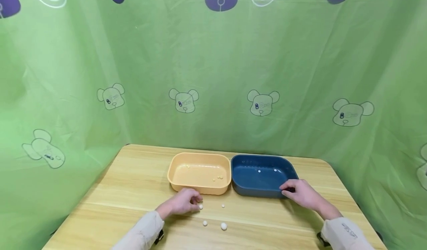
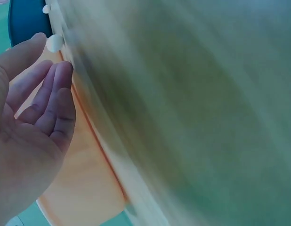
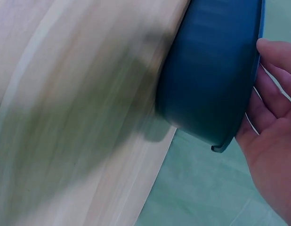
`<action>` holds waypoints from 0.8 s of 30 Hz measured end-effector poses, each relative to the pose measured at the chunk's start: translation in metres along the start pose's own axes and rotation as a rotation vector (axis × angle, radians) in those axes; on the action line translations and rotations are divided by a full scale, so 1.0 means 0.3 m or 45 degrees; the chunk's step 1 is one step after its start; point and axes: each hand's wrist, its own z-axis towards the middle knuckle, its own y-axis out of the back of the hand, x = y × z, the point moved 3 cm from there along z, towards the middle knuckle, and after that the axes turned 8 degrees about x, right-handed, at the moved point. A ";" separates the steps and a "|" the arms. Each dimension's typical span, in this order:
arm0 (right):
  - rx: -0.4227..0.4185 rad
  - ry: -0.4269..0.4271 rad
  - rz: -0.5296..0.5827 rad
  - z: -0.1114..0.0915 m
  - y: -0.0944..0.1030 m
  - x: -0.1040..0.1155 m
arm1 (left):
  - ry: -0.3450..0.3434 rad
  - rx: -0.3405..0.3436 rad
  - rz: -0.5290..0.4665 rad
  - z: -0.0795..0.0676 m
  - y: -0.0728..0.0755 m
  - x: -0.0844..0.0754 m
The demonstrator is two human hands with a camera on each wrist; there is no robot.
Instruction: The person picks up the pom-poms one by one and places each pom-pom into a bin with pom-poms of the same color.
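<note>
Left of centre: left hand (image 1: 181, 202), thumb and fingers parted, small white ball (image 1: 201, 206) just by fingertips, on table (image 1: 277, 227) before orange tray (image 1: 213, 190). No firm pinch visible; off-centre nudge could roll ball away. Just right, three loose white balls (image 1: 224, 226); low sweep of hand could scatter them. Farther right, blue tray (image 1: 255, 192), two white bits (image 1: 259, 171) inside; right hand (image 1: 301, 194) pinches rim near corner. Tug could tilt tray, roll bits, knock orange tray beside it.
</note>
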 end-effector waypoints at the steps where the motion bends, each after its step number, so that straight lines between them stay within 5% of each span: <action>1: 0.000 0.004 0.004 0.001 -0.001 -0.002 | 0.002 -0.002 -0.027 0.003 0.000 0.001; 24: 0.008 -0.011 0.055 0.008 -0.005 -0.002 | 0.043 0.023 -0.050 0.028 -0.019 0.015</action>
